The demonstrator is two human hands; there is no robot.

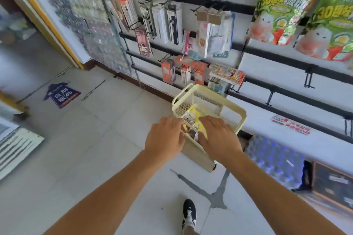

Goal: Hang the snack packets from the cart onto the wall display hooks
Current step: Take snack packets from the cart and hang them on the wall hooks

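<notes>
Spanning the whole area beyond and to the right of both hands: wall display (267, 74), white panels crossed by black rails (286, 91) with black hooks (270, 98). Several hooks on the lower rails, right of the hands, carry nothing. Large green snack bags (282, 5) hang far up-right of the hands. Boxed and carded goods (168, 23) hang straight ahead, above the hands.

Tiled floor (95, 139) runs under and left of both arms; blue arrow sticker (62, 94) well left of the left hand. One black-and-white shoe (189, 215) sits below, between the forearms.

Cart (236, 112): pale yellow, mesh-walled top basket, directly under both hands, just beside the wall. Far rim sits ahead of the fingertips; near rim is covered by the hands.

Left hand (165, 137) is over the basket's near-left edge, palm down, fingers pointing into the basket. Fingertips reach the packets; grip is hidden, cannot tell if it holds one.

Right hand (219, 137) is over the near-right side, palm down, fingers spread and only slightly bent, lying on top of the packets. No visible pinch; thumb side touches a yellow packet.

Snack packets (193, 117): small, yellow and white, piled in the basket. Pile shows in the gap between the two hands and just ahead of the fingertips, partly covered by both. None is lifted clear of the basket.
</notes>
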